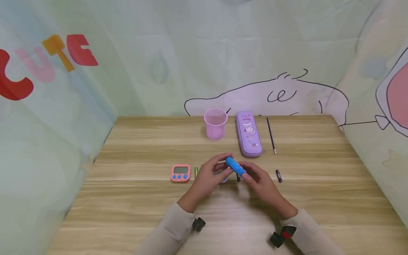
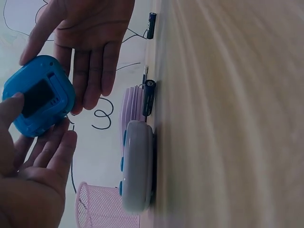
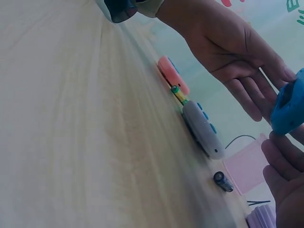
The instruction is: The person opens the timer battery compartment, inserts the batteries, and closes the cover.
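Above the middle of the table, both hands hold a blue timer [image 1: 235, 165], tilted, its dark rectangular patch [image 2: 38, 99] showing in the left wrist view. My left hand [image 1: 207, 179] pinches one end, the thumb lying across that face. At the other end my right hand [image 1: 261, 180] grips with thumb and fingers. Under the hands sits a grey timer [image 2: 137, 166] with blue buttons, mostly hidden in the head view. A black battery [image 1: 238, 177] lies beside it. Left of the hands are a green battery [image 1: 196, 172] and a pink timer [image 1: 180, 173].
At the back stand a pink mesh cup [image 1: 215, 125] and a purple pencil case [image 1: 248, 134], with a dark pencil [image 1: 271, 135] to its right. Another black battery [image 1: 278, 176] lies right of the hands. A printed cloth [image 1: 153, 63] hangs behind the wooden table [image 1: 134, 212].
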Available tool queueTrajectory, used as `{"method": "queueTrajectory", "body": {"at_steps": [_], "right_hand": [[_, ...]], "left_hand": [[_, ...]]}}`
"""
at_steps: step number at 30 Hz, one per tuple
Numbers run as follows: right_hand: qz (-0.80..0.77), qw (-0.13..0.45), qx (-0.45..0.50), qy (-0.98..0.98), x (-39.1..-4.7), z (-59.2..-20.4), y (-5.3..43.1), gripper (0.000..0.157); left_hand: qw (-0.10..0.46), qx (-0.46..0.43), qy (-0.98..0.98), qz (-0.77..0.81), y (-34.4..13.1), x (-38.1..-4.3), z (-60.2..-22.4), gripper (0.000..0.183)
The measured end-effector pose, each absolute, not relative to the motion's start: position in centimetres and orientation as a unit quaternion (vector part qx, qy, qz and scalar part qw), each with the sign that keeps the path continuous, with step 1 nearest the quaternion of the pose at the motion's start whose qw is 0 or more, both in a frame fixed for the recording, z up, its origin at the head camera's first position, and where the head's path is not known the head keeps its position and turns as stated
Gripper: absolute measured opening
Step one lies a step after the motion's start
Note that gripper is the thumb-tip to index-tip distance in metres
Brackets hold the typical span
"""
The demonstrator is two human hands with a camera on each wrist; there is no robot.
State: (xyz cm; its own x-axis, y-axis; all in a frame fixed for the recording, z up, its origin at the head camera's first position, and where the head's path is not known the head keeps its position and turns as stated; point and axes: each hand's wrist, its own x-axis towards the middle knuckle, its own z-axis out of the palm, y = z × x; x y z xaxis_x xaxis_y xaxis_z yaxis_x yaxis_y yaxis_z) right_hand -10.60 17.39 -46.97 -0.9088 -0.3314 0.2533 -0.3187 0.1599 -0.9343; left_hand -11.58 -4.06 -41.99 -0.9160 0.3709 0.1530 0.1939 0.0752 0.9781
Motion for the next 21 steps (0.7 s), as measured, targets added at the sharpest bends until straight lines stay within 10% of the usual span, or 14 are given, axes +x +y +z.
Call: {"method": "queueTrajectory", "body": {"at_steps": [21], "right_hand": [[-0.603,0.016,-0.203,0.771,-10.0,-48.2,17.4,0.026]], "left_hand": [[0.083,0.137,0.748,0.644,-2.9,-11.5,-45.4,0.039]]}}
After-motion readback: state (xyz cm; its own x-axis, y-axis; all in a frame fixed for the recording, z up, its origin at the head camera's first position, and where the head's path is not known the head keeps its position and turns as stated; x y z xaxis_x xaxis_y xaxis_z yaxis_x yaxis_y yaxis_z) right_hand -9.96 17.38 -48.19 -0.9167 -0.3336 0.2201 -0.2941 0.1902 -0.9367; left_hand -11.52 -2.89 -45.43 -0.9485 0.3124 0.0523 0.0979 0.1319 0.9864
